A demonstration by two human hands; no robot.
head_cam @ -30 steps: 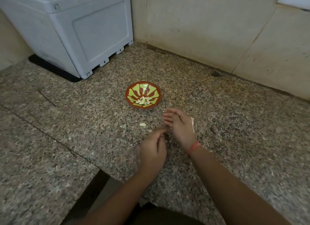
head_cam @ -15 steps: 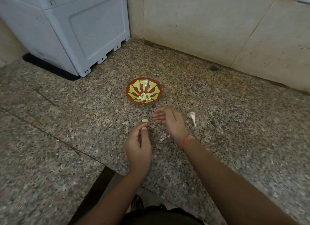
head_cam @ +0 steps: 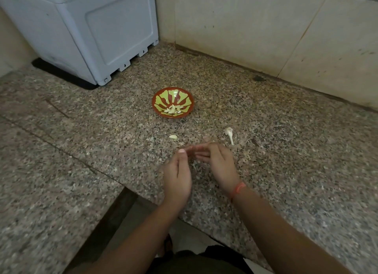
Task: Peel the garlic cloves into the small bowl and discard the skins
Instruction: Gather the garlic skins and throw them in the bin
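Note:
A small red and green bowl (head_cam: 156, 108) stands on the granite counter with several peeled garlic cloves (head_cam: 172, 109) inside. One loose peeled clove (head_cam: 173, 137) lies on the counter in front of the bowl. A whitish garlic stem with skin (head_cam: 229, 133) lies to its right. My left hand (head_cam: 177, 177) and my right hand (head_cam: 217, 164) meet fingertip to fingertip just below the loose clove. The left thumb lies against the forefinger; whether anything sits between them is hidden. The right fingers stretch out nearly straight toward the left hand. A thin skin scrap (head_cam: 194, 167) lies between the hands.
A grey plastic appliance (head_cam: 88, 32) stands at the back left corner. Tiled walls (head_cam: 245, 28) close the back. The counter's front edge (head_cam: 131, 189) has a cut-out by my body, with floor below.
My left hand moved right, away from the loose clove, and now meets the right hand's fingertips. The view has shifted, so the garlic stem shows clear of the right hand.

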